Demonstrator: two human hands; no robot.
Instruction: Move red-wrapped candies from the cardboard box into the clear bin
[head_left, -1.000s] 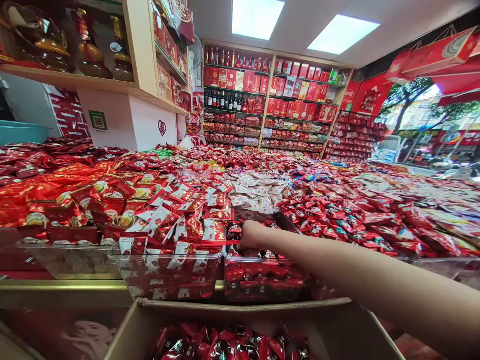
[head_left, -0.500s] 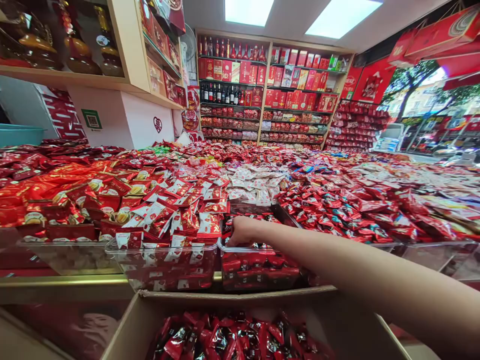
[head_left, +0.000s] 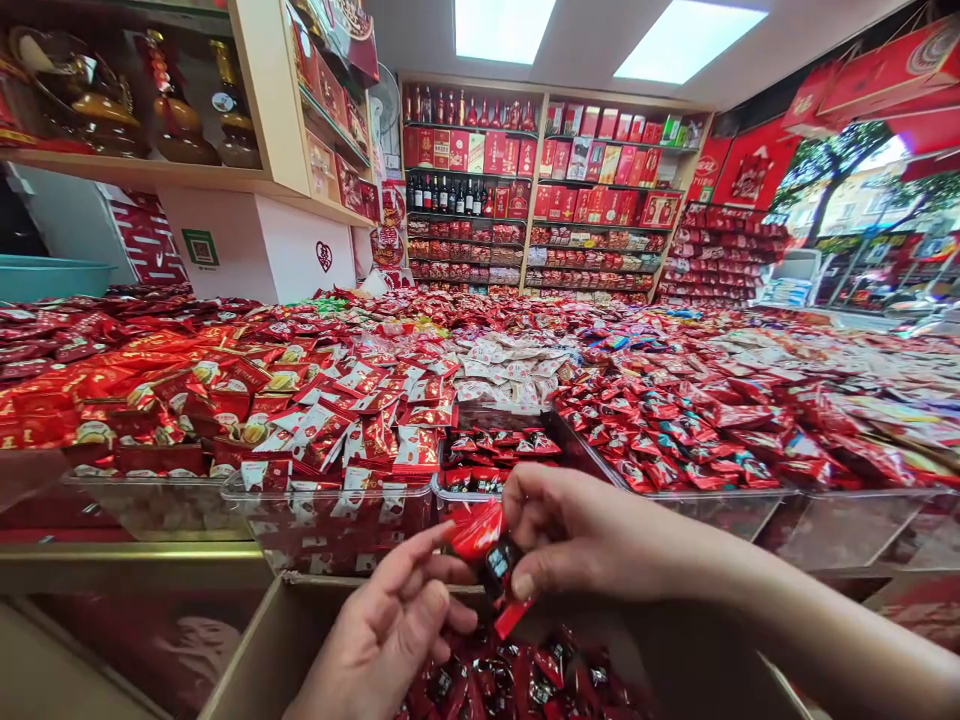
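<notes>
My right hand (head_left: 559,535) pinches a red and black wrapped candy (head_left: 496,560) between thumb and fingers, above the front of a clear bin. Beside it on the left, my left hand (head_left: 401,620) has its fingers apart, the fingertips near the candy's red end; it does not appear to grip it. Below both hands, an open cardboard box (head_left: 251,640) holds many similar red and black candies (head_left: 525,680). Behind the hands, the clear bin (head_left: 450,490) contains more of these candies (head_left: 499,445), lower than the neighbouring heaps.
Bins heaped with white and red packets (head_left: 367,400) stand left of the low bin, and red and teal sweets (head_left: 675,420) lie to its right. Shelves of boxes and bottles (head_left: 532,190) line the back. A wooden cabinet (head_left: 281,110) overhangs at upper left.
My right hand has come out of the low bin, back toward me, and now shows a candy in its fingers. My left hand has come into view from below.
</notes>
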